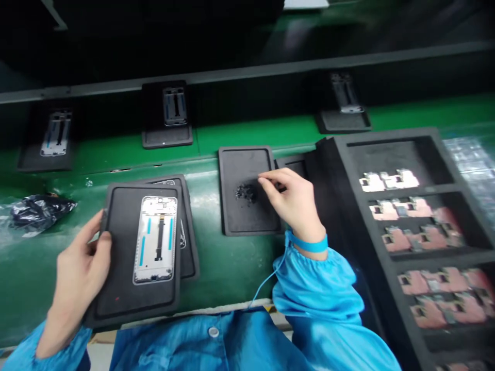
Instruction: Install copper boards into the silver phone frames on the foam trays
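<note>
My left hand (83,260) grips the left edge of a black foam tray (119,226), thumb on top. On this tray lies a silver phone frame (157,239) with blue strips and a dark flex cable. A second black tray (188,255) with another phone frame sits underneath, mostly covered. My right hand (292,198) is over the right side of a shallow black tray (247,162), thumb and forefinger pinched together. What the pinch holds, if anything, is too small to make out. Left of those fingertips is a small heap of tiny dark parts (244,192).
At right stands a divided black foam box (390,196) with rows of pinkish circuit boards (410,239). Along the back, several black trays (166,138) bear phone frames. A crumpled dark plastic bag (36,211) lies at far left on the green table (211,247).
</note>
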{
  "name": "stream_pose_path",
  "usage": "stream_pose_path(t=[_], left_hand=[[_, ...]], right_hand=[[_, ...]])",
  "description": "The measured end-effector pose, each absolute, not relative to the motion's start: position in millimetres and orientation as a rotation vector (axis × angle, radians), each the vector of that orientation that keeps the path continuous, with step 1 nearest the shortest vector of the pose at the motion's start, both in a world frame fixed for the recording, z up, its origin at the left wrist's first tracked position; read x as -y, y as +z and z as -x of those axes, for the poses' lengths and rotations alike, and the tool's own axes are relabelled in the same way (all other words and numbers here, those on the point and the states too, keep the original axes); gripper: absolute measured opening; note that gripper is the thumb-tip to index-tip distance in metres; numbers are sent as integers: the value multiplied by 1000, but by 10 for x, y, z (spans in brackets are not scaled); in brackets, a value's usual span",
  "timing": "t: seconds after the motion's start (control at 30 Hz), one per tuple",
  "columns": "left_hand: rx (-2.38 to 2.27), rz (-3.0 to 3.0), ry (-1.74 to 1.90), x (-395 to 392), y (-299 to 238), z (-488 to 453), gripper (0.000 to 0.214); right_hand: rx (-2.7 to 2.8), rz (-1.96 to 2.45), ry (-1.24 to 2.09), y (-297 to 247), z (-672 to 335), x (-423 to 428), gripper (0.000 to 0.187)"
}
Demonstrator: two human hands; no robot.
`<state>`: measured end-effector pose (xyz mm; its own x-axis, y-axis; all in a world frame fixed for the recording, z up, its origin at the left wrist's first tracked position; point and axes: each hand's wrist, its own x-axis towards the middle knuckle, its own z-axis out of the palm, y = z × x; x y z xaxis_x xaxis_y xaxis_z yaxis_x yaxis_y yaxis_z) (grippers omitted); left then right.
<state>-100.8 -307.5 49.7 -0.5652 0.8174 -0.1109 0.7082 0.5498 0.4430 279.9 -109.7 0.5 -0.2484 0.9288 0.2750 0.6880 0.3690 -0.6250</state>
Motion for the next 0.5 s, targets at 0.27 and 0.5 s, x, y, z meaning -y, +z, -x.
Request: stream_pose_path(t=[0.27, 0.5], left_hand=[[-2522, -1051, 858, 2686, 759, 823, 48], [-1991, -1306, 1037, 953, 557, 328, 45]], right_hand=[[2272, 1323, 530, -223, -2704, 1220, 24], [2374, 1438, 452, -213, -2565, 1233, 26]])
